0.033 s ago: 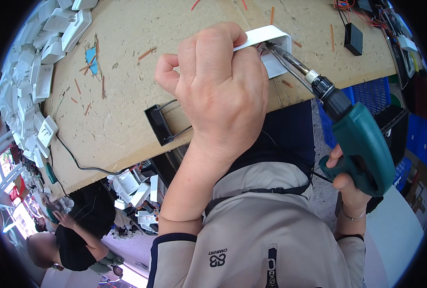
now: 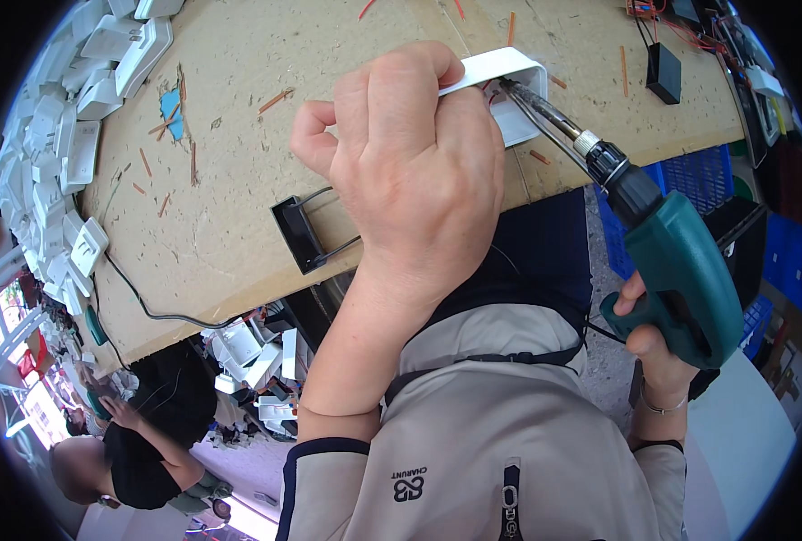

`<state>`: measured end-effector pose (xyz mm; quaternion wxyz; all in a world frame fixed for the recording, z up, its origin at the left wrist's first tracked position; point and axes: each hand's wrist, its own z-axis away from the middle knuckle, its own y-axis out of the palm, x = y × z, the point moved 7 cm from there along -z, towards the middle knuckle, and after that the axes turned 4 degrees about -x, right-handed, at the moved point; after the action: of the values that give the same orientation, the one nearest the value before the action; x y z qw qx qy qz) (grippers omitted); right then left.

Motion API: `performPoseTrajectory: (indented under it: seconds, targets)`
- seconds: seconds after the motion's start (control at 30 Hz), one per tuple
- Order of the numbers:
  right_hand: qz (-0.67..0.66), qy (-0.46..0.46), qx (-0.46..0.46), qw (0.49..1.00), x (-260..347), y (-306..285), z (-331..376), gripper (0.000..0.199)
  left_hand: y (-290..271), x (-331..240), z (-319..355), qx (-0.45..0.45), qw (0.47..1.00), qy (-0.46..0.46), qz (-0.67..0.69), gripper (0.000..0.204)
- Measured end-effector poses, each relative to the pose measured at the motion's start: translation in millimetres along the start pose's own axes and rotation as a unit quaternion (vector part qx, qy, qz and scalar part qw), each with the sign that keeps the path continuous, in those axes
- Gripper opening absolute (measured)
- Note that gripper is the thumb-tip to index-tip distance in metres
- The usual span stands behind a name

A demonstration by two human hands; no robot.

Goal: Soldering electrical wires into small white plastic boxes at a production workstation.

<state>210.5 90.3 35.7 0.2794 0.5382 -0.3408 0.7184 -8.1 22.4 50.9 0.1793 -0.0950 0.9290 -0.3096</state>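
Note:
My left hand grips a white plastic casing above the table, its fingers closed on the casing's left side. Part of the casing is hidden behind the hand. In my right hand is a green soldering gun, held by its handle with a finger near the trigger. Its metal tip reaches into the open casing, beside a bit of red wire; the exact contact point is too small to tell. Under my left wrist, a black rectangular part with black leads lies at the table's near edge.
White casings are heaped along the table's left side, with more in a pile below the edge. Copper-coloured strips litter the tabletop. A black box stands far right. Blue crates sit beyond the table. Another person works lower left.

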Motion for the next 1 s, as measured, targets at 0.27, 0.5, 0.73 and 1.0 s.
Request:
performPoseTrajectory:
  seconds: [0.27, 0.5, 0.73, 1.0]
  targets:
    - [0.059, -0.071, 0.004, 0.996, 3, -3, -1, 0.089, 2, 0, 2, -0.002, 1.0, 0.003, -0.002, 0.007]
    - [0.051, -0.047, -0.006, 0.998, 8, 0, -3, 0.089, 1, 1, 1, 0.006, 1.0, -0.004, -0.006, 0.006]
    - [0.078, -0.081, -0.021, 0.993, 11, -1, 0, 0.083, 2, -1, 1, 0.006, 1.0, 0.001, -0.002, 0.007]
    - [0.124, -0.111, 0.03, 0.986, 13, 6, 0, 0.075, 1, 0, 0, 0.003, 1.0, 0.001, -0.005, 0.006]
